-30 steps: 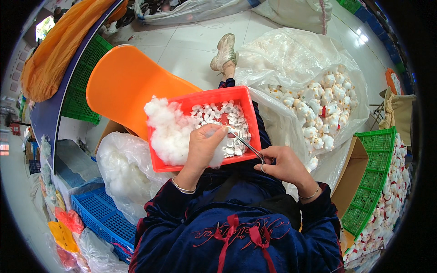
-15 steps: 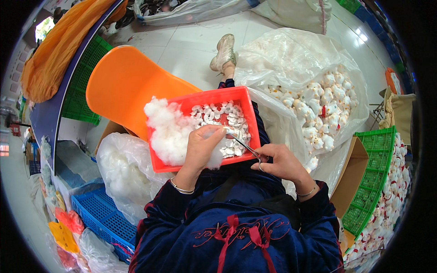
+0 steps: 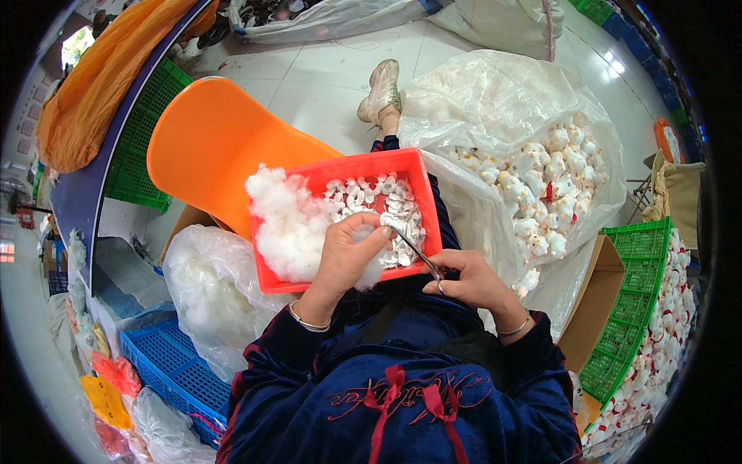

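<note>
Over the lap, a red tray (image 3: 421, 166) is steadied, with loose stuffing (image 3: 282, 220) heaped at its 9 o'clock side and small white pieces (image 3: 386, 205) spread toward 3 o'clock. A tuft of stuffing is closed in the left hand (image 3: 344, 255), fingers curled round it at the tray's 6 o'clock edge. Thin metal tweezers (image 3: 417, 251) are pinched in the right hand (image 3: 468, 282), their tip laid against the tuft. The tuft could be torn or dropped if the tip is pushed too hard, and the tray, resting only on the lap, could be tipped by a slip of either wrist. Whatever is wrapped inside the tuft is hidden by the fingers. The pieces in the bag (image 3: 541, 174) at 2 o'clock are too small to be identified.
</note>
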### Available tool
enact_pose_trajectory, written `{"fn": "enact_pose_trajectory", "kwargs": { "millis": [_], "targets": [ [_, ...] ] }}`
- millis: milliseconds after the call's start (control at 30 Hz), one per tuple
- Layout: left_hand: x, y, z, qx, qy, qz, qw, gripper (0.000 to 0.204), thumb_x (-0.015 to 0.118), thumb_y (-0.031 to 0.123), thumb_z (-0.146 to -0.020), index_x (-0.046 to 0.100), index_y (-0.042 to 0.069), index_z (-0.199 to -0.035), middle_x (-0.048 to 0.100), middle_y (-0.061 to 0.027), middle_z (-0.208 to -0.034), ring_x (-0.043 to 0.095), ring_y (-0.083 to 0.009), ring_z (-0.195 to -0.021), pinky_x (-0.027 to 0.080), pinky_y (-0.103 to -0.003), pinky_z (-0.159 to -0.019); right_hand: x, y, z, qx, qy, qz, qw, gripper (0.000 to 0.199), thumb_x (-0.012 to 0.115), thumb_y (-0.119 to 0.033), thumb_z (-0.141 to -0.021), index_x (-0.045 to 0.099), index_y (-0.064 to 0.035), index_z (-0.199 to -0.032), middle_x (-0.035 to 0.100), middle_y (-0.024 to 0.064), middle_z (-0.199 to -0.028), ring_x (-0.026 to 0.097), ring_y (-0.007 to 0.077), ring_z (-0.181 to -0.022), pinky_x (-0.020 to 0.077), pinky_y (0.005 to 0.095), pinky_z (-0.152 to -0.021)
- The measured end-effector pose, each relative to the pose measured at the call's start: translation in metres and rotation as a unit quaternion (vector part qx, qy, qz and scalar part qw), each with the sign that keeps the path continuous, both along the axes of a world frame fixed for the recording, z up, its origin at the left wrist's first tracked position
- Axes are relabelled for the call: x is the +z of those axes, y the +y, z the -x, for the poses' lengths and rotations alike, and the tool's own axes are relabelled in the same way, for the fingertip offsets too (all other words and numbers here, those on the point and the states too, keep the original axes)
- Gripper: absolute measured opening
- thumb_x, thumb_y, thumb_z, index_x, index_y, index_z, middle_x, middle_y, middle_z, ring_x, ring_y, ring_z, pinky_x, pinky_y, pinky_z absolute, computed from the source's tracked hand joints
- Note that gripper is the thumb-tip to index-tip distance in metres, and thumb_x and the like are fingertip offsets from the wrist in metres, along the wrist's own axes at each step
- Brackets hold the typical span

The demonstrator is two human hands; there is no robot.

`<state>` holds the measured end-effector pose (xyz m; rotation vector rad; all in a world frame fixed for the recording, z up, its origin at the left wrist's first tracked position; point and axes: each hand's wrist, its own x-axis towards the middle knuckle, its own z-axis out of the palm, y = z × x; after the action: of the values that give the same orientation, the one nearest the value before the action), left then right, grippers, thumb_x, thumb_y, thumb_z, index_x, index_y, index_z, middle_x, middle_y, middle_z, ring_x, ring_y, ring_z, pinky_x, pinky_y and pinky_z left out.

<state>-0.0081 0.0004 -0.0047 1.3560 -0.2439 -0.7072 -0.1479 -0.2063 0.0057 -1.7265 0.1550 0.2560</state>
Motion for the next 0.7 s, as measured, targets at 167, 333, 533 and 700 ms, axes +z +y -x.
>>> {"fn": "enact_pose_trajectory", "kwargs": {
  "millis": [167,333,533,700],
  "targets": [
    [0.001,-0.002,0.001,0.037,-0.012,0.009,0.999,0.006,0.067,0.006,-0.095,0.069,0.001,-0.099,0.071,-0.0056,-0.087,0.064,-0.009,-0.077,0.053,-0.024,-0.073,-0.004,0.01,-0.003,-0.014,0.005,0.002,1.0,0.034,0.084,-0.011,-0.079,0.068,0.0032,-0.105,0.061,0.0052,-0.079,0.056,0.012,-0.073,0.0471,0.0284,-0.067],
    [0.0,-0.004,0.004,0.058,0.031,0.043,0.997,0.007,0.068,0.007,-0.095,0.068,0.0,-0.098,0.071,-0.0049,-0.086,0.063,-0.008,-0.077,0.052,-0.023,-0.074,-0.01,0.008,-0.003,-0.027,-0.077,0.107,0.991,0.037,0.084,-0.018,-0.079,0.069,0.0007,-0.106,0.064,0.0088,-0.079,0.061,0.02,-0.073,0.0493,0.0333,-0.069],
    [-0.004,-0.005,0.004,0.064,0.003,0.012,0.998,0.008,0.068,0.008,-0.095,0.068,0.001,-0.098,0.07,-0.0048,-0.084,0.062,-0.0079,-0.075,0.05,-0.022,-0.072,-0.001,0.006,-0.004,-0.017,-0.107,0.246,0.963,0.034,0.083,-0.024,-0.078,0.07,-0.0058,-0.104,0.066,0.0048,-0.082,0.06,0.0248,-0.08,0.0459,0.0381,-0.073],
    [-0.004,-0.004,0.003,0.067,-0.011,-0.003,0.998,0.007,0.067,0.008,-0.095,0.067,0.001,-0.096,0.069,-0.0042,-0.084,0.061,-0.0077,-0.076,0.05,-0.022,-0.073,0.007,0.008,-0.005,-0.015,-0.127,0.316,0.94,0.034,0.083,-0.025,-0.078,0.069,-0.0054,-0.102,0.065,0.0052,-0.082,0.061,0.0248,-0.081,0.0455,0.038,-0.073]
  ]
}}
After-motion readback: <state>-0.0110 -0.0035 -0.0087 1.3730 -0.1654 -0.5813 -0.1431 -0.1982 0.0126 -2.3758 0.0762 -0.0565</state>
